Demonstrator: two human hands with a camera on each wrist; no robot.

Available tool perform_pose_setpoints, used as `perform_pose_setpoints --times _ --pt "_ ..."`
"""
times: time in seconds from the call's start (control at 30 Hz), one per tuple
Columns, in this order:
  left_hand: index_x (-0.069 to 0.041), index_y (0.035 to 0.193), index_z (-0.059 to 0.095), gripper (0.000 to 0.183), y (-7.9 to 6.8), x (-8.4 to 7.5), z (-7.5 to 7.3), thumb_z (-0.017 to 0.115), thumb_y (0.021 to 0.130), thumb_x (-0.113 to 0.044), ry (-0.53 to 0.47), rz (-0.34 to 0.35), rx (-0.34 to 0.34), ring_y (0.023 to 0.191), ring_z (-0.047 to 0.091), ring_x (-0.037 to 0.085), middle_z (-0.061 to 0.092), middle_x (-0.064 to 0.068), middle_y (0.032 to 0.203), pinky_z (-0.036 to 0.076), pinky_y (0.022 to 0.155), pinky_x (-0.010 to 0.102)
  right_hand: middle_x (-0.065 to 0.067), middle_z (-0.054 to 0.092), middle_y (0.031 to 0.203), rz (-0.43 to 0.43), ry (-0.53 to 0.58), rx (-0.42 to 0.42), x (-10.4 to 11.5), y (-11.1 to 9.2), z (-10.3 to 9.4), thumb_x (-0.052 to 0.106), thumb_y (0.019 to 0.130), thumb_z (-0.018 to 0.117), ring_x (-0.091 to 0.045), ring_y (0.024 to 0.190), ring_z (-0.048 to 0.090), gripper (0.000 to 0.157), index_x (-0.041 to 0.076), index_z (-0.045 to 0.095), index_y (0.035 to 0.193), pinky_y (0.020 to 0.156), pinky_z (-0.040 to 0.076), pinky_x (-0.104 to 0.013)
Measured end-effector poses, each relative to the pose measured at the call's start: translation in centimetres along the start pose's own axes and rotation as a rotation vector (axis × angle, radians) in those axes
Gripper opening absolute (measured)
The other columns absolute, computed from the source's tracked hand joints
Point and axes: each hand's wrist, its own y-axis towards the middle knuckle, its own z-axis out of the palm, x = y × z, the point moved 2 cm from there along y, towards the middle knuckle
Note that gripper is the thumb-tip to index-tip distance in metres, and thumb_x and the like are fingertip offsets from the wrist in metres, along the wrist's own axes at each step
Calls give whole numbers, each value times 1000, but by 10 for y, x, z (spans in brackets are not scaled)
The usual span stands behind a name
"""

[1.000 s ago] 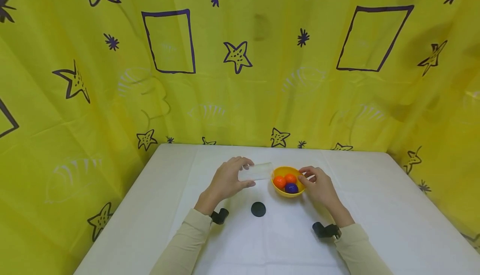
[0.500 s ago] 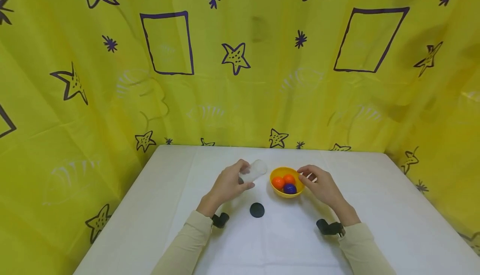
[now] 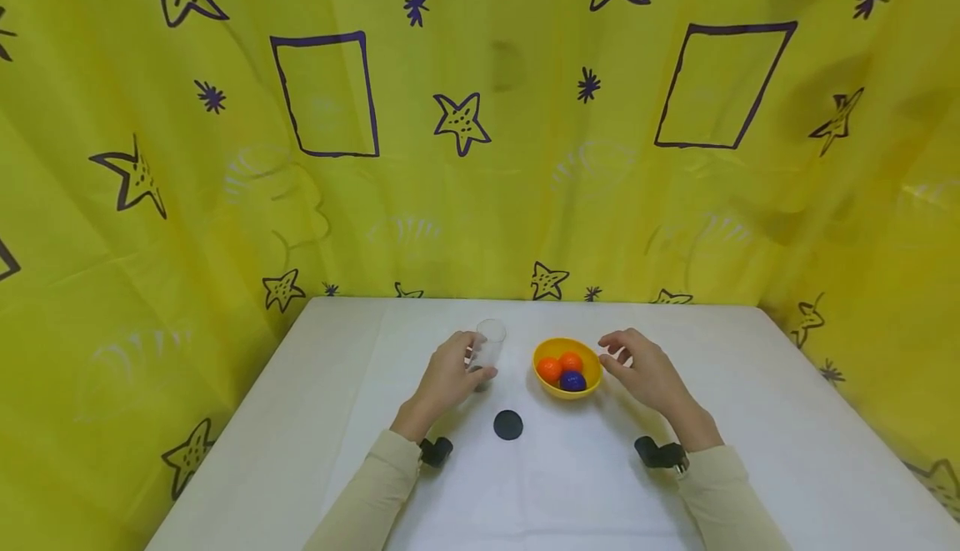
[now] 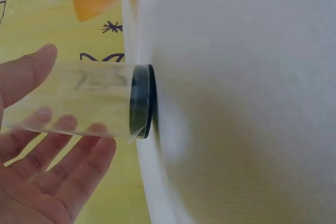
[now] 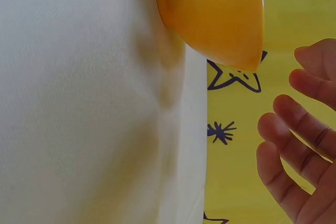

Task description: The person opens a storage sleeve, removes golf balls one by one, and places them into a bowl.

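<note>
My left hand (image 3: 444, 378) holds a clear plastic cylinder (image 4: 89, 98) with its thumb on one side and fingers on the other. A black cap (image 4: 143, 100) closes the cylinder's lower end, right by the tabletop; whether it touches I cannot tell. The upper end looks uncapped in the head view. To its right stands a yellow-orange bowl (image 3: 566, 395) with two orange balls (image 3: 550, 370) and a dark blue ball (image 3: 573, 381) inside. Beside the bowl's right rim, my right hand (image 3: 647, 372) hovers with loosely bent fingers (image 5: 275, 129), holding nothing and apart from the bowl.
A black round disc (image 3: 508, 425) lies on the white-covered table (image 3: 570, 484), nearer to me than the bowl. Behind the table hangs a yellow curtain (image 3: 517, 201) with star drawings. Each wrist carries a small black camera (image 3: 660, 453).
My left hand has turned the clear cylinder from lying sideways near the bowl to nearly upright, moving it left and down. My right hand has come slightly away from the bowl's rim.
</note>
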Motion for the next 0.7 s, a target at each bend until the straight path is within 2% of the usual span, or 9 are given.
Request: perform_pose_setpoints --times 0.17,0.3,0.4,0.53,0.7 --pt "-8 132 58 54 2 6 0 84 87 -22 -47 -52 -2 106 62 25 65 9 123 60 85 39 -12 66 108 9 -18 -17 -3 1 -4 16 98 68 -23 91 60 28 3 66 123 76 50 -32" --pt "-9 133 58 53 3 12 -2 82 88 -24 -56 -45 1 107 64 25 66 9 123 60 84 37 -13 65 109 20 -20 -24 -3 2 -7 17 98 68 -25 91 61 28 4 66 123 77 50 -32" --pt "-9 127 59 47 2 15 -5 81 89 -24 -66 -39 20 109 65 27 67 9 121 60 83 38 -14 65 110 34 -15 -20 -4 2 -9 18 98 68 -25 93 61 28 4 66 123 78 50 -32" --pt "-6 123 59 45 -1 20 -10 82 88 -22 -68 -41 84 110 66 31 68 13 120 59 85 42 -14 65 111 44 0 -19 -5 0 -11 18 99 67 -25 94 61 30 3 65 124 78 50 -32" --pt "0 131 56 59 -3 27 -18 85 85 -24 36 -33 200 116 64 37 67 22 129 54 97 50 -16 64 111 34 -16 -34 -9 0 -11 20 99 67 -28 95 62 31 2 65 124 80 52 -37"
